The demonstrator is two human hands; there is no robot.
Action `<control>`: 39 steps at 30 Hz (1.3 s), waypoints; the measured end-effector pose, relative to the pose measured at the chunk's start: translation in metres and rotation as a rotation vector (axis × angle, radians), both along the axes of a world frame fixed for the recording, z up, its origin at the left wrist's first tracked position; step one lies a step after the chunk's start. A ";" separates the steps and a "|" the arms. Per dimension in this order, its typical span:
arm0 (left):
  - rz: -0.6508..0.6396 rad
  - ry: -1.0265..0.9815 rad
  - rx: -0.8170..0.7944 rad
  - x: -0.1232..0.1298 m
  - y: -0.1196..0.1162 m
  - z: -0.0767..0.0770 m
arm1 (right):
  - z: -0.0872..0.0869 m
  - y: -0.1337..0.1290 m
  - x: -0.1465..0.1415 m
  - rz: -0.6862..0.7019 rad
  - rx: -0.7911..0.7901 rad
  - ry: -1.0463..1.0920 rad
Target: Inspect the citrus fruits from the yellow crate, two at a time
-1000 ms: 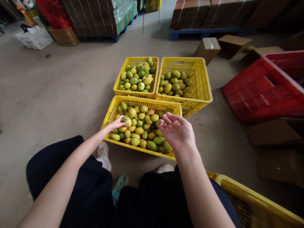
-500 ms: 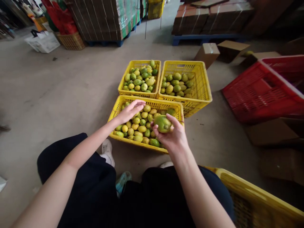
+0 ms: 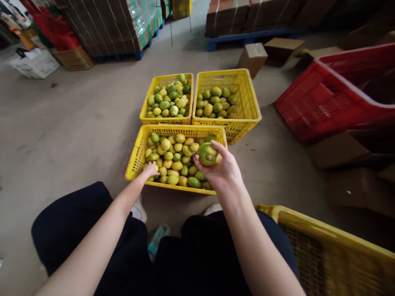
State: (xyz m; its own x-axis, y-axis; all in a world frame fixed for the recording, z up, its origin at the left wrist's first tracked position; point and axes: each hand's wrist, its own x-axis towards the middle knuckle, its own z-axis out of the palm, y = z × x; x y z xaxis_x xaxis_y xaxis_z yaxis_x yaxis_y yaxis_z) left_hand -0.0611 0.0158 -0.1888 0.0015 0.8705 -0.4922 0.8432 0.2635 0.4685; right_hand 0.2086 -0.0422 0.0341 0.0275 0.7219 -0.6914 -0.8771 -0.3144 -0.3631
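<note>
My right hand (image 3: 226,168) is wrapped round a large green lemon (image 3: 207,154), its blunt end facing me, held above the right side of the front yellow crate (image 3: 131,162). Green and yellow lemons (image 3: 177,165) cover the bottom of that crate. At its near left corner, my left hand (image 3: 150,169) is down among the fruit, thumb and fingers closed about a bright yellow lemon (image 3: 156,168). The hand partly hides this lemon.
Behind stand two more yellow crates, the left one (image 3: 166,120) fuller than the right one (image 3: 254,98). A red crate (image 3: 296,102) and open cardboard boxes (image 3: 336,150) are on the right. Another yellow crate (image 3: 308,220) sits by my right leg. Loaded pallets (image 3: 243,39) stand farther back.
My left hand has dropped from above the crate's middle to its near left corner and closed on a yellow lemon. My right hand still holds the green lemon, turned slightly. The view has shifted right.
</note>
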 end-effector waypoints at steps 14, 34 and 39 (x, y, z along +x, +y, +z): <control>0.203 -0.294 -0.020 0.002 0.014 0.020 | -0.010 0.014 0.001 -0.120 0.157 0.072; 0.356 -1.453 -0.172 0.056 -0.023 0.207 | -0.019 -0.005 -0.036 0.246 0.274 -0.018; 0.053 -1.427 0.021 0.070 -0.015 0.212 | -0.017 -0.016 -0.030 0.341 0.438 -0.027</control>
